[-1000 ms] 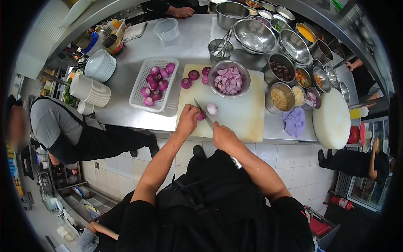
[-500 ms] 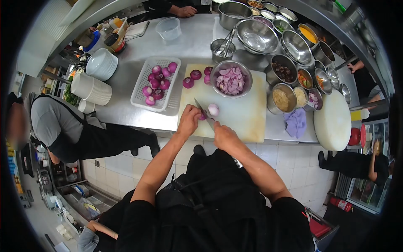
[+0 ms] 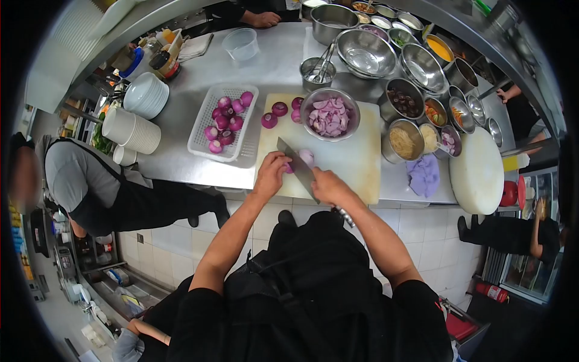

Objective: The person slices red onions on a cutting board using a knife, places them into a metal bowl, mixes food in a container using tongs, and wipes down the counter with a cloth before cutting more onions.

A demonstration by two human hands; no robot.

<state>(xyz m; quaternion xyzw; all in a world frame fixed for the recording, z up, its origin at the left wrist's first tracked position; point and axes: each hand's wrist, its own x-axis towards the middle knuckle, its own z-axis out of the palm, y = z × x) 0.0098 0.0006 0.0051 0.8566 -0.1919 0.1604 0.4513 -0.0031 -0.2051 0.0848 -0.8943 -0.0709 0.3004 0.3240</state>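
Observation:
My right hand [image 3: 330, 186] grips a broad kitchen knife [image 3: 295, 167], its blade slanting to the upper left over the cutting board [image 3: 356, 163]. Against the blade's left side, my left hand [image 3: 271, 175] pinches a red onion [image 3: 289, 168], mostly covered by the fingers. A peeled, pale onion [image 3: 306, 157] lies just right of the blade, partly hidden by it. Behind the knife stands a steel bowl [image 3: 356, 123] of cut onion pieces [image 3: 329, 117]. Whole red onions [image 3: 269, 120] sit on the board's far left corner.
Left of the board is a white perforated basket [image 3: 196, 142] of red onions. Steel pots and bowls [image 3: 365, 53] crowd the right, with a purple cloth [image 3: 423, 176] and a thick round white block [image 3: 477, 163]. A co-worker [image 3: 90, 181] stands at the left.
My right hand has moved slightly right and turned, so the knife's broad side now shows and covers part of the peeled onion. My left hand stays on its onion.

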